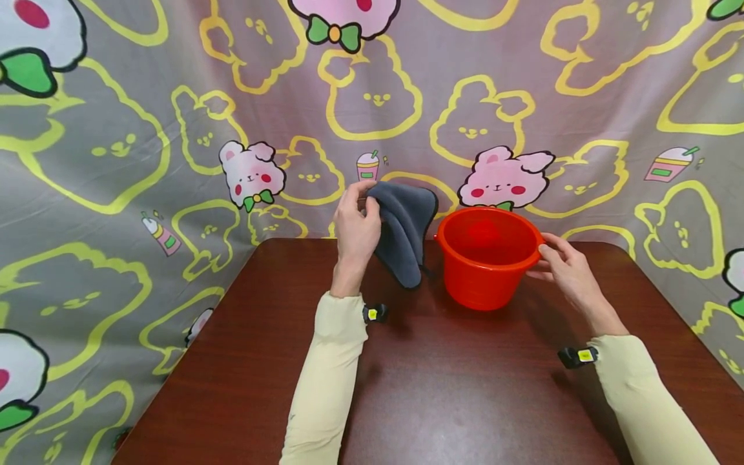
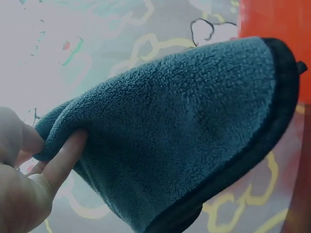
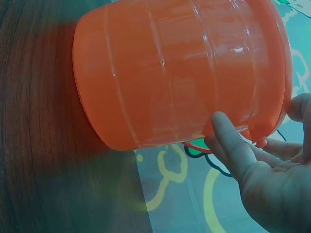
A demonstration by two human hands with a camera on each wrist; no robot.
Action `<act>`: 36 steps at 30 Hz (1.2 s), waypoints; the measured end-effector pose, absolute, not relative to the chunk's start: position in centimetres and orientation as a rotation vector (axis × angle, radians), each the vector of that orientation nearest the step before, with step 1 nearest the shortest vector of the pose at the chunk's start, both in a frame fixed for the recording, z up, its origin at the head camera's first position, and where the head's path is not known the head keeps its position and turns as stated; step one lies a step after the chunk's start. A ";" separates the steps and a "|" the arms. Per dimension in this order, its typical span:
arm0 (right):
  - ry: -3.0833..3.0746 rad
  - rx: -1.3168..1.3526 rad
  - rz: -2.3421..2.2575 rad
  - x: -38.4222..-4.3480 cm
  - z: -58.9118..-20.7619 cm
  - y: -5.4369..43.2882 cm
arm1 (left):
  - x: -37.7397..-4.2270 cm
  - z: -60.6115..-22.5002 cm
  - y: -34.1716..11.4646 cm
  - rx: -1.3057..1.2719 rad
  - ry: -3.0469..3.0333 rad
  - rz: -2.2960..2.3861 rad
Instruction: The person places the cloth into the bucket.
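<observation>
A grey-blue plush cloth (image 1: 403, 223) with a dark edge hangs in folds from my left hand (image 1: 357, 223), which pinches it by one corner. In the left wrist view the cloth (image 2: 180, 121) spreads out from between thumb and fingers. Right of it stands a red plastic bucket (image 1: 485, 284), upright near the table's far edge. My right hand (image 1: 569, 268) grips the bucket's rim on the right side, thumb on the rim and fingers against the outer wall. The right wrist view shows those fingers (image 3: 231, 141) touching the bucket (image 3: 170, 73).
The brown wooden table (image 1: 459, 381) reaches back to a grey curtain (image 1: 383, 77) printed with yellow bear outlines and pink rabbits. The curtain also runs along the left and right sides of the table. A small wrist camera (image 1: 374, 314) sits at my left cuff.
</observation>
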State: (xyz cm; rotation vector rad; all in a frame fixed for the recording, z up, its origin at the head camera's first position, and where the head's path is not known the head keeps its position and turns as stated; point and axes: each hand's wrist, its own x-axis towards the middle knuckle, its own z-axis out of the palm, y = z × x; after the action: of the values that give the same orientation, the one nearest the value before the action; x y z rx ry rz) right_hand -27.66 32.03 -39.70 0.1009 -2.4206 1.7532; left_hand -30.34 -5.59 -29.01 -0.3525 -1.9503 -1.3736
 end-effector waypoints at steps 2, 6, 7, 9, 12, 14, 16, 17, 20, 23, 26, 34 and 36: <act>-2.427 0.099 1.748 -27.7 -39.7 32.1 | -30.3 -28.5 -5.1 -0.373 -1.922 -1.387; -2.427 0.102 1.754 -27.7 -39.7 32.1 | -30.2 -27.8 -4.1 -0.409 -1.842 -1.401; -2.428 0.102 1.754 -27.7 -39.7 32.1 | -30.2 -27.6 -3.9 -0.414 -1.819 -1.398; -2.426 0.098 1.756 -27.7 -39.7 32.1 | -30.3 -27.4 -3.4 -0.429 -1.776 -1.386; -2.423 0.091 1.755 -27.7 -39.6 32.1 | -30.4 -27.2 -2.8 -0.462 -1.730 -1.373; -2.422 0.086 1.754 -27.7 -39.6 32.1 | -30.5 -27.0 -2.4 -0.488 -1.705 -1.373; -2.423 0.086 1.754 -27.8 -39.6 32.0 | -30.5 -26.8 -2.0 -0.519 -1.685 -1.389; -2.425 0.085 1.752 -27.8 -39.7 32.0 | -30.5 -26.7 -1.7 -0.535 -1.677 -1.403; -2.426 0.091 1.748 -27.8 -39.7 32.0 | -30.4 -26.3 -0.9 -0.593 -1.658 -1.441; -2.424 0.095 1.743 -27.8 -39.6 32.1 | -30.4 -25.8 0.1 -0.660 -1.644 -1.478; -2.423 0.108 1.742 -27.8 -39.6 32.1 | -30.4 -25.4 1.2 -0.703 -1.633 -1.501; -2.427 0.111 1.738 -27.8 -39.6 32.2 | -30.0 -25.2 3.7 -0.798 -1.644 -1.653; -2.436 0.103 1.736 -27.7 -39.6 32.2 | -29.9 -25.5 4.3 -0.818 -1.642 -1.688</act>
State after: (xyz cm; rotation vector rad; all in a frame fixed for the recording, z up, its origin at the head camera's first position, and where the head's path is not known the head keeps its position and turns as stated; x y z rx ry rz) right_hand -27.67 32.22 -39.60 0.1031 -2.4355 1.7362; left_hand -29.93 4.32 -25.51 -0.8178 -1.6419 -1.6878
